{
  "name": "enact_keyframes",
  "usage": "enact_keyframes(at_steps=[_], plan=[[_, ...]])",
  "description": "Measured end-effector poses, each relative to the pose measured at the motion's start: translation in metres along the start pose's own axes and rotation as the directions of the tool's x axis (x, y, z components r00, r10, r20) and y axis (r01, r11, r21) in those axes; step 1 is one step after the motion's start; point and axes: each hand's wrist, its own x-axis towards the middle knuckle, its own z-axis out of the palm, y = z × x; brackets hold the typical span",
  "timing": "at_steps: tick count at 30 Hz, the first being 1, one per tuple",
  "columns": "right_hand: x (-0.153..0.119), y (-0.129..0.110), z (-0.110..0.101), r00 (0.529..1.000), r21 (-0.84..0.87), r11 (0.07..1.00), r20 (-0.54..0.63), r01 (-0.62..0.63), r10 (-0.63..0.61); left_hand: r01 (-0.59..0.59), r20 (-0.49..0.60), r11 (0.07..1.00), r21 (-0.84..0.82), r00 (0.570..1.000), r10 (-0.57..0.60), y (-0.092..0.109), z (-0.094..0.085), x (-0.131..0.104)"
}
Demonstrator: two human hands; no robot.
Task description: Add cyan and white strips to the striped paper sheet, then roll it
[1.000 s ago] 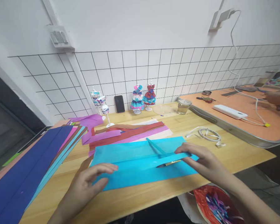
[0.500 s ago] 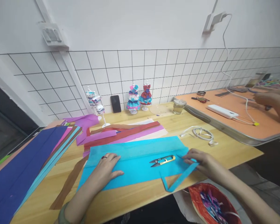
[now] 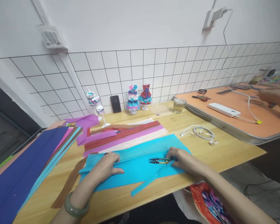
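A bright blue fabric piece (image 3: 135, 174) lies on the wooden table, with a folded, sheerer band along its far side. My left hand (image 3: 108, 168) rests on its left part, thumb apart from the fingers. Over the right part, my right hand (image 3: 185, 160) has its fingers closed round the handle end of small thread snips (image 3: 159, 161), whose dark blades point left. A narrow blue fabric strip (image 3: 146, 183) runs from under these same fingers across the fabric and past its near edge. The fingertips are partly hidden.
Purple, red and white fabric strips (image 3: 130, 137) lie behind; navy fabric (image 3: 35, 155) is at left. Dressed miniature stands (image 3: 133, 101), a phone (image 3: 115, 104), a glass jar (image 3: 179, 106) and a measuring tape (image 3: 203, 133) stand or lie farther back. Another person's hand (image 3: 270, 95) is at right.
My right hand has moved left with the strip onto the snips' handle end, and the blades look closer together. The strip's loose end has swung left. My left hand stays on the fabric.
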Motion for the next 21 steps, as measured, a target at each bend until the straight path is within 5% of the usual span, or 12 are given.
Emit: enact_keyframes(at_steps=[6, 9, 14, 18, 21], plan=[[-0.017, 0.011, -0.007, 0.988, 0.121, 0.993, -0.153, 0.017, 0.002, -0.010, -0.016, 0.999, -0.039, 1.000, 0.010, 0.010, -0.015, -0.009], [-0.029, 0.034, -0.016, 0.949, 0.209, 0.978, -0.303, -0.023, 0.087, 0.091, -0.060, 0.996, -0.025, 0.994, -0.093, 0.002, -0.035, -0.028], [-0.045, 0.080, -0.021, 0.829, 0.192, 0.954, -0.474, -0.232, 0.297, 0.357, -0.170, 0.933, 0.049, 0.923, -0.345, -0.041, -0.075, -0.079], [-0.044, 0.101, -0.016, 0.835, 0.115, 0.922, -0.396, -0.369, 0.383, 0.563, -0.276, 0.824, 0.061, 0.803, -0.528, -0.081, -0.098, -0.122], [-0.038, 0.106, -0.012, 0.834, 0.112, 0.921, -0.395, -0.372, 0.385, 0.602, -0.292, 0.793, 0.089, 0.777, -0.557, -0.112, -0.105, -0.152]])
